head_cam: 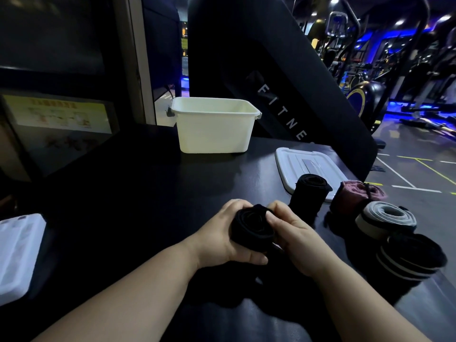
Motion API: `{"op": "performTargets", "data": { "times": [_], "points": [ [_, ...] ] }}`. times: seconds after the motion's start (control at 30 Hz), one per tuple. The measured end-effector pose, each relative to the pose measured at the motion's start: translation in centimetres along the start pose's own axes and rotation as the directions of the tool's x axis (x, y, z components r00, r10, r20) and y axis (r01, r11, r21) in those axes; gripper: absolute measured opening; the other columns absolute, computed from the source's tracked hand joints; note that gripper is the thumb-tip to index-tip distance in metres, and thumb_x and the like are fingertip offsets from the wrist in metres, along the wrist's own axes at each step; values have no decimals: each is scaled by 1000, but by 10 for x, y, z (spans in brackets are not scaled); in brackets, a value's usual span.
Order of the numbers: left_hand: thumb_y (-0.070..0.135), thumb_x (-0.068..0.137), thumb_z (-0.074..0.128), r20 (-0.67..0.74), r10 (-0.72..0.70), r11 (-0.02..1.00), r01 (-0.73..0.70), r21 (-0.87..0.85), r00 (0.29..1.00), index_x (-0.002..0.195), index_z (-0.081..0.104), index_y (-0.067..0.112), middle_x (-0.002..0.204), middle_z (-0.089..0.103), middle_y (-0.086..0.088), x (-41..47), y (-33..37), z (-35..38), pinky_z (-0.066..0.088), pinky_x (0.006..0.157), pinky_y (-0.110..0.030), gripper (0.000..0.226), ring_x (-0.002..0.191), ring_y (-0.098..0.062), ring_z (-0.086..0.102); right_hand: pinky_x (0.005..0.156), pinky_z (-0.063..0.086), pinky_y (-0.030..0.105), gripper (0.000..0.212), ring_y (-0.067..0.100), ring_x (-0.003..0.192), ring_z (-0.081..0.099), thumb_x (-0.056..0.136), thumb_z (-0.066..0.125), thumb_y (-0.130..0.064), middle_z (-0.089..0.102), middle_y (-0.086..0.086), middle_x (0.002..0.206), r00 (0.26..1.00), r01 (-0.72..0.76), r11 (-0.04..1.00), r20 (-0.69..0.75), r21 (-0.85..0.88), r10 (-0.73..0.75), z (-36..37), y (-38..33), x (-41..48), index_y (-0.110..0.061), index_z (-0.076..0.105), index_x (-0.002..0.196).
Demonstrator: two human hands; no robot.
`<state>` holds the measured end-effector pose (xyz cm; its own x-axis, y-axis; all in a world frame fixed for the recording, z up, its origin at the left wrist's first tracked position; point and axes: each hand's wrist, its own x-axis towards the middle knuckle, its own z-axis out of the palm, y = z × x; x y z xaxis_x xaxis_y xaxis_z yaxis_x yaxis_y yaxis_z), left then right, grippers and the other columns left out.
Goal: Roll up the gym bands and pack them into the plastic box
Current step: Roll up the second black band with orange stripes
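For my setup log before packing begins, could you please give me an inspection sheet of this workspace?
Surface: dark table, matte.
Job's things: white plastic box upright, lid off, bottom hidden; black band rolled, held above the table. Four rolls at right: black roll partly on the lid, pink roll, grey roll, striped roll.
Clutter: box lid flat on the table; white tray at the left edge.
Grippers: left hand and right hand both grip the black band.
Cables: nothing seen.
Surroundings: gym machines at right; poster at left.
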<state>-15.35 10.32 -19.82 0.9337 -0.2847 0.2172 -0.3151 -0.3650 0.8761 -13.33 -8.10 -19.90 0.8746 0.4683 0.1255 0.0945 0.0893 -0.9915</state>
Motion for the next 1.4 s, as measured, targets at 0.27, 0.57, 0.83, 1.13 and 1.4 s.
{"op": "performTargets", "data": {
  "times": [0.27, 0.57, 0.83, 1.13, 1.4],
  "points": [
    [26, 51, 96, -267, -91, 996, 83, -41, 959, 97, 56, 32, 88, 66, 11, 10, -4, 5, 46, 71, -11, 61, 78, 4, 61, 69, 36, 26, 31, 13, 71, 44, 67, 78, -41, 48, -1, 78, 989, 147, 989, -14, -24, -147, -5, 0, -1, -23, 53, 63],
    [21, 64, 81, 106, -131, 954, 155, -258, 986, 123, 44, 28, 114, 62, 6, 1, -4, -11, 50, 91, -23, 70, 103, 0, 60, 69, 41, 19, 25, 3, 71, 49, 79, 65, -29, 50, -13, 74, 971, 164, 907, -97, -389, -218, -5, 2, 1, -4, 59, 80],
    [36, 59, 86, -95, -102, 988, 89, -129, 990, 110, 53, 25, 104, 67, 5, 6, -6, -5, 52, 89, -27, 61, 98, -7, 64, 70, 44, 21, 24, 8, 75, 55, 80, 64, -28, 60, 2, 81, 932, 195, 867, -189, -458, -309, -3, 3, 4, -4, 64, 82],
    [28, 65, 89, -401, -172, 984, 180, -18, 900, 104, 53, 21, 96, 67, 3, 16, -6, 6, 53, 81, -30, 54, 90, -13, 65, 85, 41, 14, 29, 0, 90, 55, 81, 58, -48, 51, -4, 105, 936, 209, 828, -138, -520, -323, 2, -7, -4, -27, 72, 69],
    [25, 66, 88, -463, -216, 976, 177, -127, 859, 101, 56, 20, 95, 68, 2, 16, -4, 8, 55, 84, -34, 47, 91, -13, 66, 93, 46, 35, 29, 12, 89, 60, 93, 62, -28, 61, 6, 98, 961, -75, 856, -267, -512, -76, -1, -9, 3, -16, 77, 71]
  ]
}}
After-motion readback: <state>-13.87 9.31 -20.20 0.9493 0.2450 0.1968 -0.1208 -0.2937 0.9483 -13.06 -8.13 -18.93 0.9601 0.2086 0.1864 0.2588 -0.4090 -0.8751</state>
